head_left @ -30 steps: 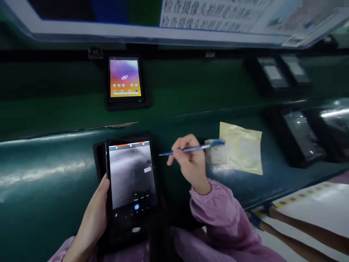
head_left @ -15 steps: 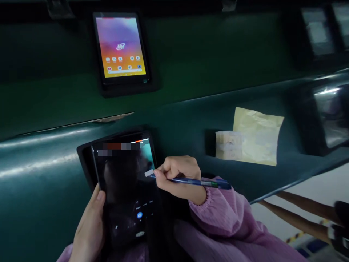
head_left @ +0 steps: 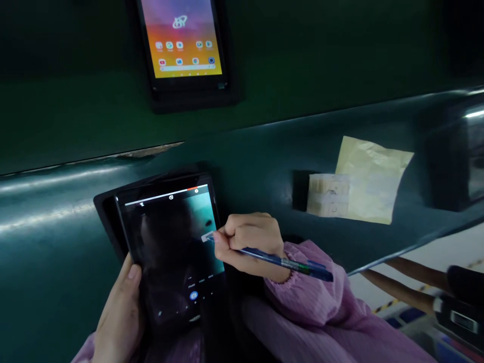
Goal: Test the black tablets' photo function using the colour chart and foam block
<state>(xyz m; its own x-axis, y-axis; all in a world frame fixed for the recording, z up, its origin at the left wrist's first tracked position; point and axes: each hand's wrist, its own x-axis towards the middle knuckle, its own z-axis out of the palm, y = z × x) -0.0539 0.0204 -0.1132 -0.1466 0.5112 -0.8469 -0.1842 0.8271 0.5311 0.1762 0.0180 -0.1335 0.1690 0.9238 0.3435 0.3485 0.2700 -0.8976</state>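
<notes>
Left hand (head_left: 119,312) grips the tablet (head_left: 174,247); right hand (head_left: 247,242) pinches a pen (head_left: 280,261), tip on its screen; no writing is legible.

lit tablet (head_left: 181,40) on green belt, yellow paper (head_left: 372,179), label stack (head_left: 328,195)

I see a glossy glass tablet (head_left: 172,252), a shiny plastic pen (head_left: 280,260), and smooth glossy green desk (head_left: 56,237). At two o'clock lies crinkled matt yellow paper (head_left: 372,176). My sleeve (head_left: 313,302) is soft pink cloth.
</notes>
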